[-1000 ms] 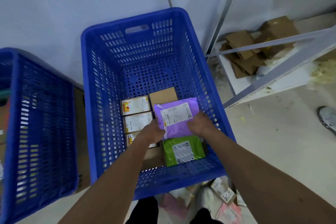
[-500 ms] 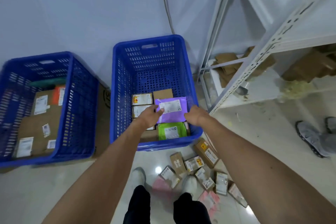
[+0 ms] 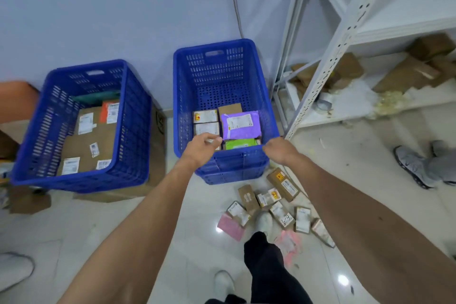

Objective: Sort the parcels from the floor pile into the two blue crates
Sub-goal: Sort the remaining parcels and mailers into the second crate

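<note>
Left hand (image 3: 202, 147), fingers loosely apart, empty, over crate (image 3: 214, 44); right hand (image 3: 277, 150) fingers hidden. Purple parcel (image 3: 240, 124) at their twelve o'clock.

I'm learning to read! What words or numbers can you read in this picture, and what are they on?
"5-4", handwritten, it seems: small box in the floor pile.
Printed labels on the purple parcel and every other one: too small to read.

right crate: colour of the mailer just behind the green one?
Purple mailer with a white label on top. The head view shows it clearly.
</note>
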Action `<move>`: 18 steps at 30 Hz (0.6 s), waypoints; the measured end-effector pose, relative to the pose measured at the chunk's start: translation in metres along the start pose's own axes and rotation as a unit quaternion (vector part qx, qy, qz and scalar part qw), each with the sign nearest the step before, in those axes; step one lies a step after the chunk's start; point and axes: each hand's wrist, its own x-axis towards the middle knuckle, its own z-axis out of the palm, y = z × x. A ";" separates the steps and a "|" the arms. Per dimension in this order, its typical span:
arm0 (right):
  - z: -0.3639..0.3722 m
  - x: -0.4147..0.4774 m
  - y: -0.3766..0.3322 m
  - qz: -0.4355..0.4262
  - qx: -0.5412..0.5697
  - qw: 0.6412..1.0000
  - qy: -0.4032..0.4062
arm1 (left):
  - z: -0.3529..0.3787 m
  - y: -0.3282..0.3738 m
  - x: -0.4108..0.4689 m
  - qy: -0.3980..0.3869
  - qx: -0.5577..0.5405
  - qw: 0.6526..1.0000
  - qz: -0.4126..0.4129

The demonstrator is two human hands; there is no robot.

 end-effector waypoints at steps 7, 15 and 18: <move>0.076 -0.113 0.014 0.049 0.042 0.997 0.039 | 0.023 -0.097 -0.079 -0.043 -0.005 0.999 -0.016; 0.148 -0.184 0.095 0.101 -0.001 0.995 -0.010 | 0.095 -0.142 -0.135 -0.141 0.011 0.989 -0.038; 0.168 -0.195 0.133 0.131 -0.002 0.991 -0.041 | 0.129 -0.143 -0.142 -0.177 0.028 0.983 -0.034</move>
